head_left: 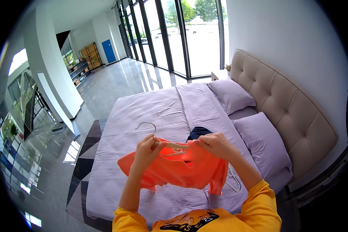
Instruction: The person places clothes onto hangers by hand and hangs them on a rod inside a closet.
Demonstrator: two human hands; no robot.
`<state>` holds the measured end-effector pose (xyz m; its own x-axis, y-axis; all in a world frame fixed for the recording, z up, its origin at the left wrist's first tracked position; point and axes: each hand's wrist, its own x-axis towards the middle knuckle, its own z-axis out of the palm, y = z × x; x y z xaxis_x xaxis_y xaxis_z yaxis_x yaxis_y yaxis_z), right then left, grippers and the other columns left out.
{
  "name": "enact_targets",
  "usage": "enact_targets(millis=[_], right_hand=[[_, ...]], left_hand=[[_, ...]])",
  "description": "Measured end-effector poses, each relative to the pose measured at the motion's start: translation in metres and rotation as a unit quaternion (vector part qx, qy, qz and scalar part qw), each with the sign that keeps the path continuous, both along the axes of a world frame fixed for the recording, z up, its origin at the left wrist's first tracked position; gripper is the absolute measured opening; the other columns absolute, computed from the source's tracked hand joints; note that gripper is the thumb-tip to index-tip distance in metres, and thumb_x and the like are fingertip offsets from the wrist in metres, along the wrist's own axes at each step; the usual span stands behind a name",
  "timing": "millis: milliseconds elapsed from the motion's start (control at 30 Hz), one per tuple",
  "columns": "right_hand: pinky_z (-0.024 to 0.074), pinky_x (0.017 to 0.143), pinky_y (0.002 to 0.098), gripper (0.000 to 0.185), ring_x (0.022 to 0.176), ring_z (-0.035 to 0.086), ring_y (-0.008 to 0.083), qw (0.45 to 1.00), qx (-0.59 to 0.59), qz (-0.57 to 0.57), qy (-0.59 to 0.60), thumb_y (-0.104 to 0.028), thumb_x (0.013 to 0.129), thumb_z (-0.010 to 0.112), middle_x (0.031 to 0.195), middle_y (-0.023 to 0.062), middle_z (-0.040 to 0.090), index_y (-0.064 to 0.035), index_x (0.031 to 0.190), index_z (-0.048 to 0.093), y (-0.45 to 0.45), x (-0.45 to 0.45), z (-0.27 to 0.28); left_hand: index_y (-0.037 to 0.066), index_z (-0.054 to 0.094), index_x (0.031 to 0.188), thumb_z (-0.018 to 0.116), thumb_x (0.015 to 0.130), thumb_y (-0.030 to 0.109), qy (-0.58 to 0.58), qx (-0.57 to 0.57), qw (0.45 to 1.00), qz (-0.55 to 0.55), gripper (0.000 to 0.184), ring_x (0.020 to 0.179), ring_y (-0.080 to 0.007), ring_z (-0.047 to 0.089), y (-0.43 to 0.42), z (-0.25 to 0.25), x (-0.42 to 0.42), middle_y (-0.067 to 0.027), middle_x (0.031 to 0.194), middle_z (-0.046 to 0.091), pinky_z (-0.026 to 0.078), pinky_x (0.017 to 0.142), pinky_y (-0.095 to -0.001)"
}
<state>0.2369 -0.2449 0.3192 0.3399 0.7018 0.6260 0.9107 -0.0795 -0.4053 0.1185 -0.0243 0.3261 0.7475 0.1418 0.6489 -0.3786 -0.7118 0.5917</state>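
An orange long-sleeved top (181,170) hangs between my hands above the bed, with a pale clothes hanger (177,146) partly inside its neck opening. My left hand (149,149) is closed around the hanger near its metal hook, by the collar; the hook points up and to the left. My right hand (212,145) pinches the top's fabric at the shoulder on the other side. Folded dark blue clothing (199,132) lies on the bed just behind the top. Another white hanger (233,181) rests on the sheet near my right forearm, partly hidden.
The bed (143,110) has a lilac cover, two pillows (261,139) and a tufted beige headboard (282,104) on the right. A patterned rug (79,185) shows along its left side. Tall windows (170,34) and a bedside table (219,75) stand beyond.
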Motion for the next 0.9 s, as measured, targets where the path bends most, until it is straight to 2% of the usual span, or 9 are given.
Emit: enact_targets(millis=[167,300,367,467,567,633,700,733,900], right_hand=[[0.0421,0.051,0.0380,0.031,0.059,0.056,0.0323,0.993,-0.100,-0.063,0.017,-0.034,0.083,0.052,0.059,0.0140,0.055,-0.0047,0.072,0.054,-0.001,-0.002,0.001],[0.0417,0.050,0.0368,0.036,0.058,0.056,0.0320,0.991,-0.112,-0.038,0.056,-0.040,0.078,0.057,0.058,0.0142,0.055,-0.0049,0.071,0.055,-0.017,-0.001,0.010],[0.0410,0.050,0.0357,0.040,0.056,0.055,0.0311,0.984,-0.092,-0.123,0.087,-0.044,0.074,0.061,0.058,0.0137,0.055,-0.0051,0.068,0.055,-0.022,0.006,0.015],[0.0404,0.049,0.0330,0.038,0.052,0.054,0.0280,0.984,-0.049,-0.134,0.103,-0.040,0.071,0.065,0.056,0.0121,0.053,-0.0043,0.063,0.055,-0.031,0.007,0.024],[0.0403,0.049,0.0303,0.033,0.051,0.054,0.0251,0.983,-0.018,-0.154,0.100,-0.034,0.069,0.068,0.055,0.0108,0.053,-0.0035,0.063,0.057,-0.036,0.013,0.027],[0.0408,0.048,0.0243,0.022,0.047,0.049,0.0110,0.984,-0.002,-0.154,0.085,-0.021,0.068,0.070,0.054,0.0105,0.053,-0.0006,0.070,0.060,-0.042,0.014,0.034],[0.0420,0.050,0.0267,0.023,0.049,0.052,0.0174,0.982,0.008,-0.162,0.095,-0.024,0.068,0.069,0.056,0.0111,0.054,-0.0018,0.070,0.061,-0.047,0.016,0.037],[0.0432,0.051,0.0291,0.025,0.052,0.056,0.0238,0.980,0.012,-0.169,0.107,-0.026,0.068,0.069,0.058,0.0116,0.055,-0.0030,0.070,0.061,-0.049,0.017,0.037],[0.0437,0.051,0.0288,0.023,0.052,0.056,0.0235,0.980,0.003,-0.174,0.097,-0.025,0.068,0.069,0.059,0.0120,0.056,-0.0034,0.072,0.063,-0.047,0.019,0.037]], left_hand=[[-0.002,0.049,0.065,0.065,0.075,0.007,-0.001,0.008,1.000,-0.009,0.021,0.048,-0.0097,0.035,-0.005,0.003,0.002,-0.0036,0.059,0.039,0.030,0.044,-0.0256],[-0.001,0.054,0.072,0.065,0.073,0.004,0.028,-0.007,1.000,0.009,0.013,0.059,-0.0128,0.047,-0.001,0.011,-0.009,-0.0054,0.068,0.049,0.039,0.054,-0.0259],[-0.001,0.056,0.076,0.065,0.072,0.004,0.019,-0.013,0.999,0.026,0.011,0.065,-0.0140,0.052,0.008,0.015,-0.015,-0.0061,0.073,0.053,0.042,0.059,-0.0262],[0.002,0.059,0.090,0.065,0.069,0.002,0.007,0.001,1.000,0.022,0.022,0.085,-0.0177,0.054,0.025,0.021,-0.024,-0.0081,0.091,0.057,0.042,0.077,-0.0270],[0.003,0.060,0.096,0.064,0.073,0.009,-0.041,-0.043,0.997,0.055,0.024,0.084,-0.0195,0.056,0.023,0.023,-0.025,-0.0082,0.098,0.058,0.044,0.075,-0.0296],[0.002,0.060,0.097,0.061,0.076,0.010,0.022,0.031,0.995,0.089,0.022,0.083,-0.0165,0.056,0.054,0.010,-0.034,-0.0082,0.097,0.059,0.044,0.073,-0.0281],[0.000,0.060,0.095,0.058,0.080,0.010,0.192,-0.019,0.979,0.070,0.018,0.079,-0.0135,0.055,0.067,0.007,-0.039,-0.0081,0.088,0.060,0.043,0.071,-0.0257],[-0.001,0.060,0.092,0.055,0.082,0.008,0.137,-0.032,0.989,0.039,0.014,0.075,-0.0102,0.054,0.069,0.000,-0.038,-0.0073,0.080,0.060,0.043,0.068,-0.0234],[-0.002,0.059,0.091,0.053,0.083,0.005,0.041,-0.131,0.989,0.045,0.012,0.075,-0.0080,0.054,0.065,-0.018,-0.029,-0.0044,0.080,0.060,0.043,0.067,-0.0219]])
